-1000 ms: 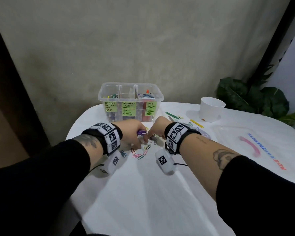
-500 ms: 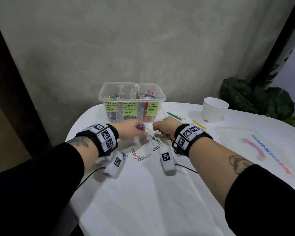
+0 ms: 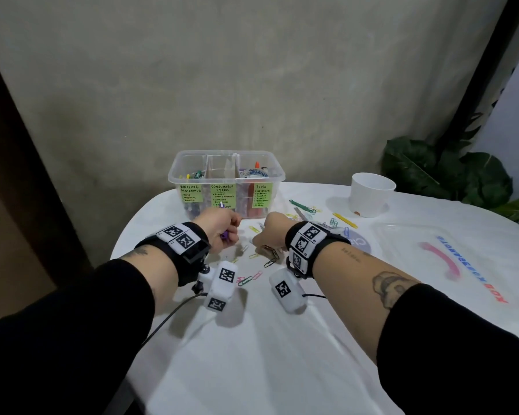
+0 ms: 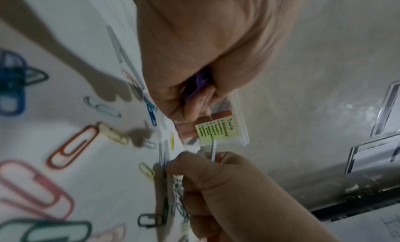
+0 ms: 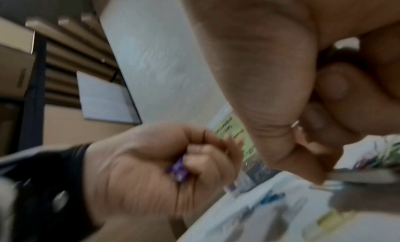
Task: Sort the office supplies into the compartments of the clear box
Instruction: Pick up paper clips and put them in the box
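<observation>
The clear box stands at the table's far side with three labelled compartments, pens and tools inside. Just in front of it my left hand is curled into a fist round a small purple clip, which also shows as the purple clip in the right wrist view. To its right my right hand grips a bundle of paper clips, with a white one sticking out of the fist. Several coloured paper clips lie loose on the cloth below and between the hands.
A white cup stands at the back right, with a green fastener, a yellow strip and more clips near it. A clear lid with a pink mark lies at the right. A leafy plant sits beyond the table's edge.
Both hands have moved away from the clip pile toward the box and drawn slightly apart. The right hand now carries a bundle of clips; the left keeps the purple clip.
</observation>
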Demonstrator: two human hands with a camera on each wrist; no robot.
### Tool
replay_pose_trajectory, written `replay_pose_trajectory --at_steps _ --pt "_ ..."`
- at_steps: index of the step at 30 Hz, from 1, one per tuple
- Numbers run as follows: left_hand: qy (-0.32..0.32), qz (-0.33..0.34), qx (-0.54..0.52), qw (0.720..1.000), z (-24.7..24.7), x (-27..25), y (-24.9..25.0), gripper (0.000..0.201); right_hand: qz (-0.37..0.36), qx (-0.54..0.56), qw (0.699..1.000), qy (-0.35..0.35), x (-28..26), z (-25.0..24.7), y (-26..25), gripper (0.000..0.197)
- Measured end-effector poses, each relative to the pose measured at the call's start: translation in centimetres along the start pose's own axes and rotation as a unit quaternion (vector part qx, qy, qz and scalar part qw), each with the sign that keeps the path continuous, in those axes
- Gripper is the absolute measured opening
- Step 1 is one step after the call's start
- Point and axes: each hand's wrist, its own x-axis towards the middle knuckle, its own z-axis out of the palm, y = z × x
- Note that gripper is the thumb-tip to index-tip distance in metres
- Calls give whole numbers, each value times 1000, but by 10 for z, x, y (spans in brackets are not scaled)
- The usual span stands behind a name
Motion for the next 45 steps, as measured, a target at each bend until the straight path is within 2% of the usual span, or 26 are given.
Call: replay_pose_trajectory --at_steps 2,4,6,7,10,12,16,19,21,24,27,30,35,38,42,45 --pt "21 -12 -26 999 2 1 -1 23 26 111 993 -10 -1 -4 8 24" --pt "22 -22 -59 998 9 -3 -1 11 45 265 963 -15 -1 -8 14 18" --pt "-3 -39 -68 997 17 -9 -3 33 48 388 920 -32 -5 -14 15 15" --pt "-21 -43 -62 997 22 -10 -4 46 47 416 907 -45 -8 -18 14 15" --pt "-82 -57 -28 995 37 -6 -12 67 36 389 916 -87 -19 -27 7 17" --pt "-103 -68 -45 991 45 -1 -19 60 26 355 928 -111 -26 -32 2 20" --pt "-64 -65 -133 987 56 5 -28 49 25 400 907 -130 -29 -36 2 23" --pt "-39 -43 -176 983 58 7 -28 41 45 447 886 -112 -27 -40 10 20" --pt "-40 -55 -197 978 57 10 -28 43 47 408 908 -87 -26 -42 17 15" --pt "-73 -63 -193 976 61 7 -26 55 32 263 959 -99 -27 -44 26 22" --pt "-106 -74 -147 981 65 -1 -24 55 19 180 976 -123 -29 -40 28 22" --pt "-143 -84 -128 978 68 -6 -27 38 13 186 976 -111 -25 -37 28 18" --pt "-112 -96 -137 979 71 -9 -31 47 11 237 965 -116 -27 -30 27 17" --pt "-71 -96 -199 973 70 -6 -30 45 7 282 954 -102 -33 -33 26 9" --pt "-46 -87 -261 960 65 2 -29 41 33 329 943 -41 -31 -42 29 17" --pt "-18 -86 -275 957 63 7 -29 42 18 304 953 -4 -23 -46 32 29"
